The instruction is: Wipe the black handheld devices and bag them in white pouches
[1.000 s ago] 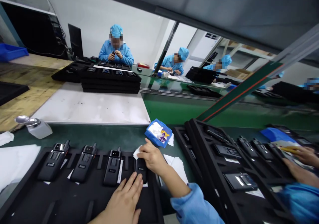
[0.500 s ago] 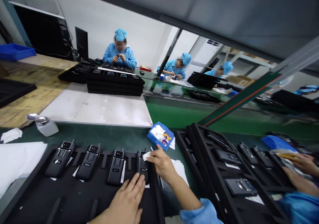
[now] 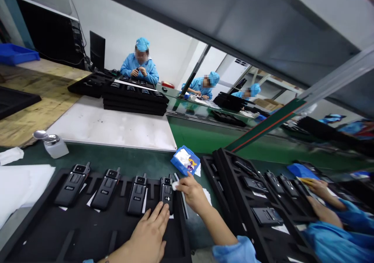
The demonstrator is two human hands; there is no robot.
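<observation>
A black foam tray [image 3: 73,232] in front of me carries a row of several black handheld radios. My left hand [image 3: 147,237] lies flat on the tray, fingers stretched out, with its fingertips on the lower end of the rightmost radio [image 3: 166,193]. My right hand [image 3: 191,193] pinches a small white wipe [image 3: 175,185] against the upper right side of that same radio.
A small blue box of wipes [image 3: 186,160] sits just behind the tray. A dispenser bottle [image 3: 54,144] stands at the left, near white paper sheets [image 3: 20,185]. More black trays with devices [image 3: 254,193] lie to the right, where a co-worker's hands [image 3: 320,189] work. Several other people sit across the green conveyor [image 3: 204,132].
My right hand has slid the wipe from the radio's left upper part to its right side. The left hand has stayed on the radio's lower end. The view has shifted slightly.
</observation>
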